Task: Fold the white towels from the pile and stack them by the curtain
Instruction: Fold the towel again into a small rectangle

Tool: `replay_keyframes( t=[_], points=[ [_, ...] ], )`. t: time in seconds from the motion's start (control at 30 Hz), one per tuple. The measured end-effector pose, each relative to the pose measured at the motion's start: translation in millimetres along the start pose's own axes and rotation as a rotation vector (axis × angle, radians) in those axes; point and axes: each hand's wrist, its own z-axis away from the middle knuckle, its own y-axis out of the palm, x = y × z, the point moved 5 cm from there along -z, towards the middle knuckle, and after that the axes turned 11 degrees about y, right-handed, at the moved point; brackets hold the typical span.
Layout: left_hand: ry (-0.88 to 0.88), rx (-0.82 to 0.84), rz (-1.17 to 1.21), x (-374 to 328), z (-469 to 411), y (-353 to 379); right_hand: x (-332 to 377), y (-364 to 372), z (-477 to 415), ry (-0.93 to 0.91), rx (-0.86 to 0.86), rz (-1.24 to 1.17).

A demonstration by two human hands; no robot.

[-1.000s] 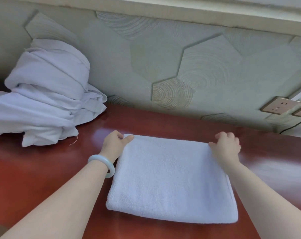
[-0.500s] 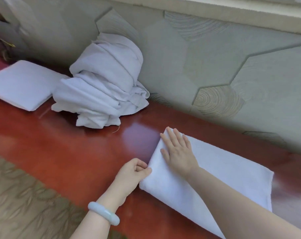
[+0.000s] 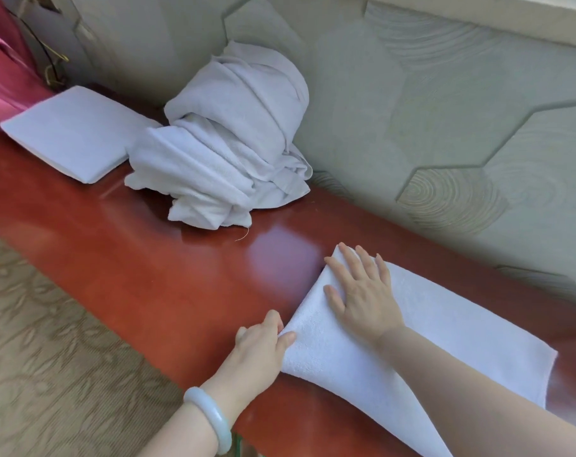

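Observation:
A folded white towel (image 3: 438, 338) lies on the red wooden table (image 3: 167, 275) at the lower right. My right hand (image 3: 362, 295) lies flat on its left end, fingers straight and spread. My left hand (image 3: 263, 344), with a pale bangle on the wrist, pinches the towel's near left corner between thumb and curled fingers. A heap of crumpled white towels (image 3: 227, 153) leans against the wall further left. Beyond the heap a stack of folded white towels (image 3: 72, 136) sits by the pink curtain (image 3: 6, 70).
A grey-green wall with hexagon relief (image 3: 444, 127) runs along the table's far side. Patterned carpet (image 3: 42, 341) lies below the table's near edge at the left. Bare red tabletop stretches between the heap and my hands.
The view swung left, bringing the stack and curtain into sight. My right hand moved from the towel's right corner to press flat on its left end. My left hand shifted to the near left corner.

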Motion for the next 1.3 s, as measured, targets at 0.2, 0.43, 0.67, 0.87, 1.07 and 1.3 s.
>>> replay_keyframes(
  t=[0.2, 0.43, 0.67, 0.87, 1.07, 1.3],
  points=[
    [-0.063, 0.035, -0.039, -5.4, -15.9, -13.6, 0.3, 0.6, -1.2, 0.024, 0.002, -0.012],
    [0.349, -0.097, -0.216, -54.0, -58.0, 26.4, -7.1, -2.4, -5.5, 0.037, 0.014, -0.221],
    [0.32, -0.103, -0.379, -44.4, -61.9, 36.5, -15.4, -9.7, 2.9, 0.051, 0.027, -0.224],
    [0.489, -0.28, -0.641, -97.1, -64.5, 37.7, -128.3, -25.5, 112.7, 0.3, -0.107, -0.043],
    [0.884, 0.018, -0.691, -185.3, -58.0, 141.5, -176.0, -26.8, 133.3, 0.333, -0.012, -0.244],
    [0.857, 0.017, -0.742, -194.1, -57.5, 150.3, -263.7, -52.4, 164.6, 1.002, -0.057, -0.744]
  ],
)
